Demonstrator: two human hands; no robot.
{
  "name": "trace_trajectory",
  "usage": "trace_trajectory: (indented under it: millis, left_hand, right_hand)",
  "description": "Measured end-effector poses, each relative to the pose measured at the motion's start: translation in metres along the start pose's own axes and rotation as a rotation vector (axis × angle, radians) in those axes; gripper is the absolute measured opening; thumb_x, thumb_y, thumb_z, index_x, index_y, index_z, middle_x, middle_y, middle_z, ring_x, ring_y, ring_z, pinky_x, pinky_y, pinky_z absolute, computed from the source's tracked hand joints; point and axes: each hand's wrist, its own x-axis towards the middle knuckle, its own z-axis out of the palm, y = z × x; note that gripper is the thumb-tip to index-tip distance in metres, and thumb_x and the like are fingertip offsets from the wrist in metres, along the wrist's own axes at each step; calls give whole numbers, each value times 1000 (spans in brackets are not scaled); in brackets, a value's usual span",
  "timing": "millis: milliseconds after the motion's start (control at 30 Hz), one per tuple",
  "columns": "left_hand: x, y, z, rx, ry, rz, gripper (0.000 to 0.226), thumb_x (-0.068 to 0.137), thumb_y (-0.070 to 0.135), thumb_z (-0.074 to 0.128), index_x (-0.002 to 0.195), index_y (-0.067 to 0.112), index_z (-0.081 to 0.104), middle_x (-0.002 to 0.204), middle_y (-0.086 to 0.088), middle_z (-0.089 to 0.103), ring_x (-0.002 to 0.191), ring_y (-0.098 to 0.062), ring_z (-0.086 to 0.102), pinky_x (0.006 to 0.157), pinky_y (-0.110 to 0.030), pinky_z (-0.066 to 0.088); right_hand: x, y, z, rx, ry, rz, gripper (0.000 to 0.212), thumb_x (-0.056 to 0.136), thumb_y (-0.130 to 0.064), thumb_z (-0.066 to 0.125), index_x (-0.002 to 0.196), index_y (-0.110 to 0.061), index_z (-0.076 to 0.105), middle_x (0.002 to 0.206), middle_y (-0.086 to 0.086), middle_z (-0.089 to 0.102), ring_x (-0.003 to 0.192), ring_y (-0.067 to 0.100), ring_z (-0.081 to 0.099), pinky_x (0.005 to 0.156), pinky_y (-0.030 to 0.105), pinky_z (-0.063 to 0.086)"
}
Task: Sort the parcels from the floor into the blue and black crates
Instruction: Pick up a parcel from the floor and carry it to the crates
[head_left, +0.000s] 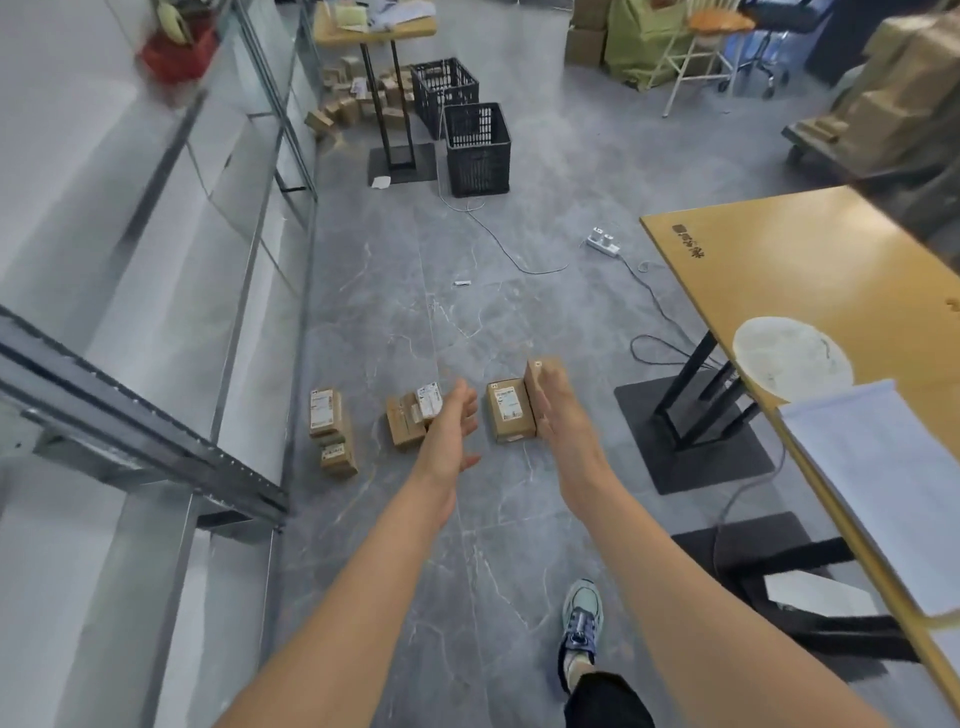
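Several small brown cardboard parcels with white labels lie on the grey floor: a stacked pair (331, 432) at left, a cluster (412, 420) in the middle, and a flat one (509, 410) with an upright one (537, 375) at right. My left hand (453, 427) reaches out open over the middle cluster, holding nothing. My right hand (558, 410) stretches open beside the upright parcel, in front of it in view; contact is unclear. Two black crates (477, 150) (444, 91) stand far ahead. No blue crate is in view.
A glass partition with metal frames (156, 441) runs along the left. A yellow table (810, 275) on black legs stands at right, papers on it. Cables and a power strip (604, 244) lie on the floor. More parcels (358, 101) pile under a far table. My shoe (581, 629) is below.
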Motion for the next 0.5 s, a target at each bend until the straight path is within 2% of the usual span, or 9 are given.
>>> trace_trajectory:
  millis: [67, 100, 167, 200, 267, 333, 367, 433, 500]
  left_hand:
    - [30, 4, 29, 6, 5, -53, 52, 103, 63, 33, 135, 29, 55, 144, 8, 53, 131, -9, 50, 113, -48, 40]
    - [43, 7, 42, 10, 7, -82, 49, 104, 62, 32, 134, 31, 54, 143, 8, 53, 131, -10, 49, 114, -49, 39]
    - [70, 7, 64, 12, 6, -118, 55, 105, 61, 30, 143, 27, 51, 146, 8, 51, 131, -10, 48, 115, -49, 37]
    - [84, 8, 74, 13, 6, -134, 59, 105, 61, 30, 148, 24, 48, 148, 7, 49, 132, -10, 47, 114, -48, 37]
    - [108, 12, 91, 7, 13, -167, 63, 105, 60, 30, 153, 22, 44, 152, 5, 46, 134, -12, 45, 110, -44, 37]
    - [134, 14, 104, 4, 11, -201, 64, 105, 59, 30, 154, 20, 42, 153, 5, 45, 136, -14, 44, 106, -42, 37]
    - [148, 14, 109, 6, 10, -220, 64, 105, 60, 31, 154, 20, 43, 153, 4, 45, 136, -14, 44, 104, -41, 37]
    - [179, 13, 116, 10, -1, -249, 64, 105, 61, 31, 153, 21, 43, 154, 3, 46, 133, -13, 45, 102, -40, 37]
    - [213, 11, 121, 6, -6, -278, 64, 105, 61, 31, 154, 21, 43, 155, 3, 45, 136, -14, 45, 105, -40, 38]
  right_hand:
    - [38, -1, -28, -16, 44, 57, 32, 103, -65, 43, 125, -48, 59, 108, -36, 66, 105, -19, 61, 106, 25, 37]
    - [52, -3, -41, -18, 58, 90, 35, 103, -66, 40, 126, -48, 58, 114, -36, 65, 113, -15, 59, 109, 27, 36]
    - [82, -9, -64, -50, 49, 134, 50, 102, -70, 37, 144, -45, 49, 138, -27, 54, 138, 0, 47, 121, 36, 29]
    - [97, -12, -73, -53, 52, 158, 58, 102, -71, 36, 152, -42, 43, 145, -25, 46, 144, 4, 41, 125, 39, 25]
    - [127, -15, -89, -63, 67, 202, 57, 105, -68, 34, 155, -41, 40, 140, -26, 47, 143, 3, 38, 126, 39, 23]
    - [157, -18, -100, -94, 58, 224, 44, 108, -63, 31, 148, -47, 40, 124, -36, 51, 136, 0, 40, 121, 34, 25]
    - [172, -19, -104, -104, 58, 234, 45, 108, -63, 30, 149, -47, 39, 119, -39, 50, 135, 0, 40, 120, 33, 25]
    - [203, -22, -109, -129, 69, 245, 55, 108, -62, 27, 157, -38, 37, 123, -35, 47, 136, 1, 39, 120, 34, 25]
    - [236, -20, -113, -150, 60, 262, 50, 109, -61, 26, 153, -40, 40, 125, -33, 48, 134, 1, 39, 121, 34, 24]
